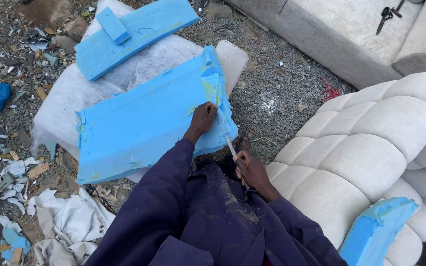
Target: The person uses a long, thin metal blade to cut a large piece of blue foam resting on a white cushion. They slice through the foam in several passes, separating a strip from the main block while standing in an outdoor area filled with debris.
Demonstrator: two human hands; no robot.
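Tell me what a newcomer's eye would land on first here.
The big bright blue foam slab at centre, pressed by the left hand while the right hand works a thin blade at its edge. At right sits a tufted cream sofa cushion; gravel and scraps lie around.

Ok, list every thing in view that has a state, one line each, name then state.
left hand: pressed on the foam slab's right edge
right hand: closed around a thin blade
blade: tip against the foam edge
foam slab: lying tilted, right edge ragged
upper foam piece: flat, small block on top
tufted cushion: upholstered, lying beside the person
scissors: lying unused
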